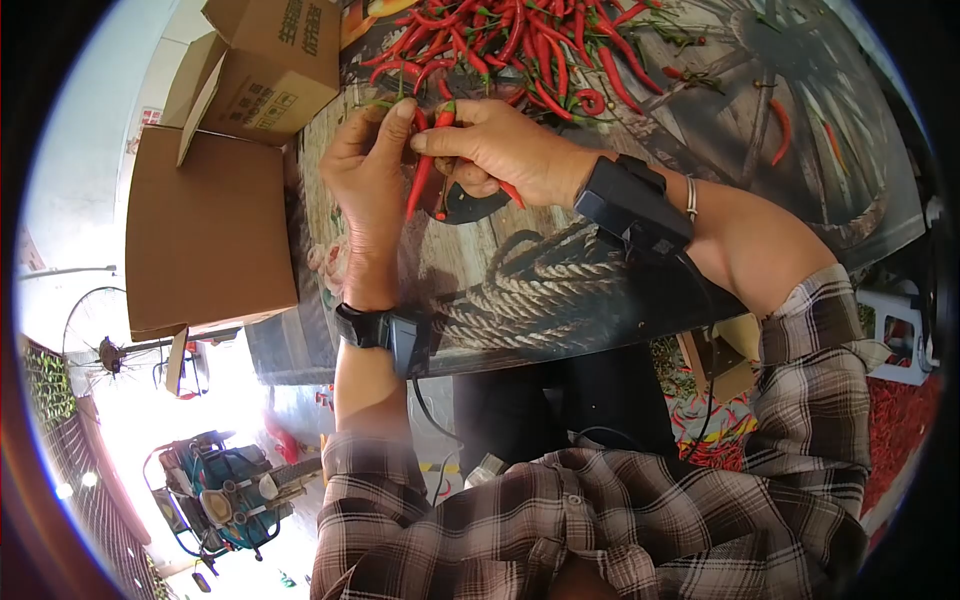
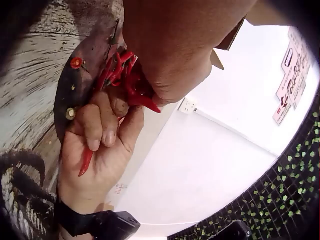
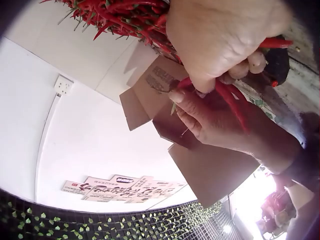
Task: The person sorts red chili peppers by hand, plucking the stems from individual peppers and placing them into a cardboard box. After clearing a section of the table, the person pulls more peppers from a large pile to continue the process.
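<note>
Over the table's near half, the two hands meet at a few red chili peppers. My left hand [image 1: 368,150] pinches a pepper by its stem end between thumb and forefinger, and thin green stems poke out there. My right hand [image 1: 515,150] pinches a red chili pepper [image 1: 421,188] beside the left thumb, its tip hanging down. Another chili [image 2: 86,162] lies under the curled lower fingers of the right hand, as the left wrist view shows. A large heap of red chilies [image 1: 520,40] spreads just beyond the hands.
An open cardboard box [image 1: 210,235] stands at the table's left side. Loose chilies [image 1: 780,132] and stem scraps [image 1: 690,78] lie to the right on the printed tablecloth [image 1: 540,300]. A white stool [image 1: 900,335] is beyond the right edge.
</note>
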A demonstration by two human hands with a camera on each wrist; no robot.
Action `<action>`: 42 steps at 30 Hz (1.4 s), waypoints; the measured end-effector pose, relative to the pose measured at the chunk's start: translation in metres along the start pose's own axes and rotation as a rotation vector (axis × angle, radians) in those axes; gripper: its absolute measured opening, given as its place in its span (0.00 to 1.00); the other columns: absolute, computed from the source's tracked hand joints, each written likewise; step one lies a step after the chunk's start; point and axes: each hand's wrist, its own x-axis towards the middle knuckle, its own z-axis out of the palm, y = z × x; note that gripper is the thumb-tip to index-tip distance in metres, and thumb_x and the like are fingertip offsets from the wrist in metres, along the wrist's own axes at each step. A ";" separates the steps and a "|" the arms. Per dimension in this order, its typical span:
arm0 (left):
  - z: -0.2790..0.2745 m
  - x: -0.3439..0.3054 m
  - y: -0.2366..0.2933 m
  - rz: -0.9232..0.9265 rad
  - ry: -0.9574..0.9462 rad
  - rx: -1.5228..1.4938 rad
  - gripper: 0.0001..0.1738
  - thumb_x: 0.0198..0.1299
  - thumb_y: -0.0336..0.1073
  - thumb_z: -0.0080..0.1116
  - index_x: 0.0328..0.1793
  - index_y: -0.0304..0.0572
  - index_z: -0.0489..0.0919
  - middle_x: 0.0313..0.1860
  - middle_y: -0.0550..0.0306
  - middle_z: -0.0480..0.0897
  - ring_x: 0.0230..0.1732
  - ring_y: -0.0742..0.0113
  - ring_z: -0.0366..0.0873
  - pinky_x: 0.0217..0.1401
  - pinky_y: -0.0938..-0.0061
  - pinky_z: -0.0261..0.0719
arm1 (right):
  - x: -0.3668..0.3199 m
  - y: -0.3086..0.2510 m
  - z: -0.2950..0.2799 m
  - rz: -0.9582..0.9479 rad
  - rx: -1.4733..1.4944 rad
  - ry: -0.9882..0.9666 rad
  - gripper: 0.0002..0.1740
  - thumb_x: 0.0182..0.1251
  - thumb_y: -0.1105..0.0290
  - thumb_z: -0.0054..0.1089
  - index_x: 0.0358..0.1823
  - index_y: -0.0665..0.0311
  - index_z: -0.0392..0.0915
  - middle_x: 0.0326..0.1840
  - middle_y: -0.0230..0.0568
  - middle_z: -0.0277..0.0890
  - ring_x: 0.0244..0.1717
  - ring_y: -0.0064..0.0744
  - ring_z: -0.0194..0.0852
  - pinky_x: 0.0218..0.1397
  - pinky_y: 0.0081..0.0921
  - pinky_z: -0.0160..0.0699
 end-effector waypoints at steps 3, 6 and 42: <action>0.000 0.000 0.000 -0.024 -0.003 -0.018 0.09 0.60 0.34 0.60 0.33 0.34 0.80 0.25 0.64 0.79 0.24 0.83 0.70 0.25 0.87 0.66 | -0.003 -0.001 0.001 0.008 0.016 0.009 0.08 0.66 0.68 0.55 0.38 0.65 0.71 0.19 0.28 0.63 0.12 0.13 0.55 0.12 0.15 0.46; -0.005 0.002 -0.001 -0.078 -0.034 -0.012 0.10 0.61 0.36 0.58 0.31 0.37 0.78 0.22 0.67 0.76 0.21 0.84 0.66 0.22 0.87 0.63 | -0.005 -0.003 0.002 0.061 -0.086 0.001 0.07 0.66 0.68 0.53 0.40 0.65 0.72 0.20 0.28 0.66 0.10 0.12 0.54 0.11 0.14 0.45; -0.009 0.007 -0.003 -0.549 -0.156 -0.327 0.07 0.61 0.33 0.55 0.34 0.36 0.77 0.28 0.63 0.77 0.26 0.78 0.72 0.30 0.83 0.70 | 0.003 0.012 0.002 -0.092 -0.553 -0.149 0.12 0.68 0.62 0.54 0.32 0.63 0.72 0.18 0.22 0.60 0.15 0.11 0.52 0.15 0.15 0.48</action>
